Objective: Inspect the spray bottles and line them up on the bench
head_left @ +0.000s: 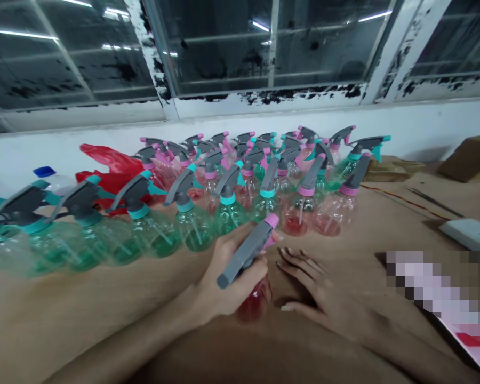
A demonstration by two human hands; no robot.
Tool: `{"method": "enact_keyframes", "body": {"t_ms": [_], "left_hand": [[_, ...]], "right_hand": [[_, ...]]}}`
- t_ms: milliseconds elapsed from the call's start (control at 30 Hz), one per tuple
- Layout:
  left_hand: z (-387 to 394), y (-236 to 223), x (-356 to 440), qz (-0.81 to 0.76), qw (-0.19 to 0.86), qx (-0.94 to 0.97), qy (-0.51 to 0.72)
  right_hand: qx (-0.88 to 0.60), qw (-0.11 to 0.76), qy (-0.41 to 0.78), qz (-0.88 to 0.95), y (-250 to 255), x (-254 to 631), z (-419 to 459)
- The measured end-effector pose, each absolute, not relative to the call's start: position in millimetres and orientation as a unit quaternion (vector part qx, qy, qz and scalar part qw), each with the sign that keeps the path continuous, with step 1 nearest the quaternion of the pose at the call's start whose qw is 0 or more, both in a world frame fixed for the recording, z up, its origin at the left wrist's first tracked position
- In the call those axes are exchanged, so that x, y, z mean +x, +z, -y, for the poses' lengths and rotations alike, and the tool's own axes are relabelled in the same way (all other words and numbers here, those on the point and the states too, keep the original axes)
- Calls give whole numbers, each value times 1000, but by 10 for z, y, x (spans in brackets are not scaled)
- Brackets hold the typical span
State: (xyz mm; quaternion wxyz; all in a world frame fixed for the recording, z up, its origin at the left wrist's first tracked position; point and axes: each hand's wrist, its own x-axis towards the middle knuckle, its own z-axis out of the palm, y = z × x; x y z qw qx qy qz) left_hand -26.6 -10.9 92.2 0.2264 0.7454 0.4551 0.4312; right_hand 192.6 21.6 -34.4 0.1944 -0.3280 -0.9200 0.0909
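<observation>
My left hand (232, 274) is closed round the neck of a spray bottle (251, 309) with a grey and pink trigger head and a reddish clear body. The bottle is near the table's front edge, its head tilted up to the right. Just right of it my right hand (312, 288) lies on the table, fingers spread and holding nothing. Beyond both hands runs a front row of spray bottles, among them a green one (194, 229) with a teal collar and a red one (296, 213) with a pink collar.
More spray bottles crowd behind the front row, beside a red plastic bag (112, 170). At right are a brown box (472, 157), tweezers (434, 201), a white device (470, 233) and a partly blurred printed sheet (468, 325). A windowed wall (264, 114) bounds the back.
</observation>
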Motion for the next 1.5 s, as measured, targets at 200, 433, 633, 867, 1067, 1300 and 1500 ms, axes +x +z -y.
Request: {"method": "enact_keyframes", "body": {"t_ms": [200, 433, 633, 867, 1067, 1300, 1500], "left_hand": [[105, 898, -288, -424, 219, 766, 431], [108, 887, -294, -430, 241, 762, 420], [101, 893, -304, -432, 230, 758, 431], [104, 898, -297, -443, 218, 757, 428], [113, 832, -288, -469, 228, 738, 428], [96, 816, -295, -454, 235, 741, 436], [100, 831, -295, -446, 248, 744, 431]], "right_hand": [[-321, 193, 88, 923, -329, 1932, -217], [-319, 205, 96, 920, -324, 1929, -214], [-319, 220, 98, 917, -342, 1934, -218], [-319, 204, 98, 920, -336, 1936, -220], [-321, 212, 107, 917, -325, 1931, -216], [-328, 204, 112, 916, -329, 1935, -216], [-331, 186, 103, 919, -311, 1926, -206]]}}
